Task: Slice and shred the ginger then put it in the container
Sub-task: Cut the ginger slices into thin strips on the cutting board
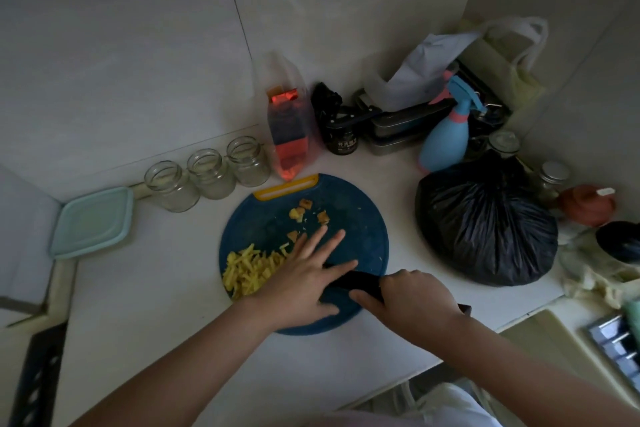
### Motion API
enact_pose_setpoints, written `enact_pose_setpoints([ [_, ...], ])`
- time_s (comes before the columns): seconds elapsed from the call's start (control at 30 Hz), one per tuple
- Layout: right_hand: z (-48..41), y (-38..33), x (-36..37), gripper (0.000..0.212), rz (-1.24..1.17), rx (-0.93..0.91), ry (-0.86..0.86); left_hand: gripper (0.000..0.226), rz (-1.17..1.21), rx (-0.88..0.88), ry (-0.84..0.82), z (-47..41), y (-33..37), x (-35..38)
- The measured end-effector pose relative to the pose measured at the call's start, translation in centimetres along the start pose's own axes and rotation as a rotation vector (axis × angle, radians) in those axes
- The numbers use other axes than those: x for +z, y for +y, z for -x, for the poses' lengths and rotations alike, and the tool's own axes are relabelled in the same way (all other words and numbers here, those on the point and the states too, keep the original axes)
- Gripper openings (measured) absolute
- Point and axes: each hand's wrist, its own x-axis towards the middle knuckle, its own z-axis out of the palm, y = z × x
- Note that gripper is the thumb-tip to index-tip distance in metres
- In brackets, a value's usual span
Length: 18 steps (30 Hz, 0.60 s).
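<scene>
Far left on white countertop (145, 288): pale green container (91, 222), square with rounded corners, smooth matte plastic; lid alone or whole box, cannot tell. Just right of it, against the wall: three glass jars (207, 173) in a row, clear, round, threaded necks, no lids.

Centre: round blue cutting board (363, 218), dull plastic, yellow grip strip on far edge. On board's near-left part: shredded ginger (249, 270), pale yellow, thin short matchsticks in a loose heap, moist-looking. Farther back on board: ginger offcuts (304, 213), small blocky bits, yellow with brown skin, scattered apart.

Left hand (304, 284) flat on board, fingers straight and spread, touching right edge of the shreds. Black knife (360, 282) low across near part of board, tip hidden under left fingers. Right hand (412, 298) curled tight around knife handle.

Far right: blue spray bottle (446, 142) with pink collar, smooth; black plastic bag (485, 225), bulging, crinkled, glossy.
</scene>
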Motion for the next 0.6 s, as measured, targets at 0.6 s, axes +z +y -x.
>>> enact_pose_setpoints([
  [0.6,0.0,3.5,-1.6,0.066,-0.154,0.115,0.044,0.116,0.023,-0.240,0.072,2.5,-3.6,0.3],
])
